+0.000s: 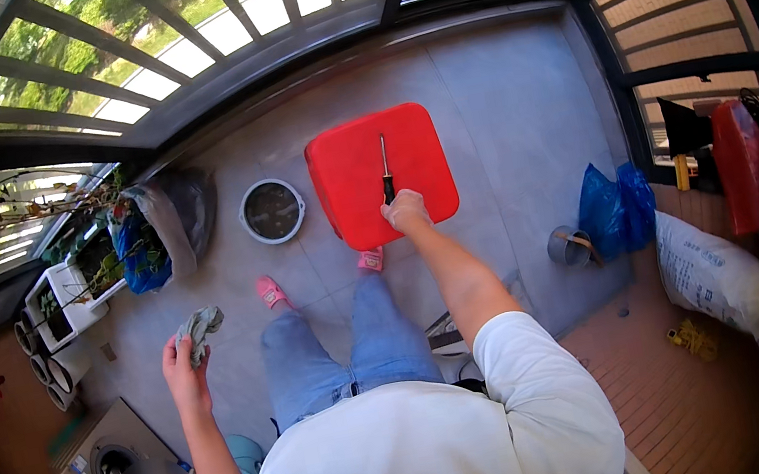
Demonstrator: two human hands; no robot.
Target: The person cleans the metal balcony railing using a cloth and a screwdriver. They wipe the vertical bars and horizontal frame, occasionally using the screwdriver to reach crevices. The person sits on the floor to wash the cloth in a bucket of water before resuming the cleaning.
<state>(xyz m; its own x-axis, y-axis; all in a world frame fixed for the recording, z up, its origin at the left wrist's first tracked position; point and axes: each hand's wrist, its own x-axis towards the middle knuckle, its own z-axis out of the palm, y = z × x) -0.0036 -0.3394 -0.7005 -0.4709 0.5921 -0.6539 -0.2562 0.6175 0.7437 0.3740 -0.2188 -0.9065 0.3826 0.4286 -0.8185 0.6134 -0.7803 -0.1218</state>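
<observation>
Head cam, looking down: screwdriver (388,183) over the square red stool (346,172), handle gripped in the right hand (408,213), long axis running almost straight away from the body, tip toward the stool's far edge. Can't tell if actually touching the seat. Butt end of the handle hidden in that grip, btw. Left hand (183,371) well off to the side, pinching a crumpled grey-green cloth (202,331). Left of the stool, a round tub (245,216); off to the right, blue plastic bags (607,212) beside a small grey bucket (565,250).
</observation>
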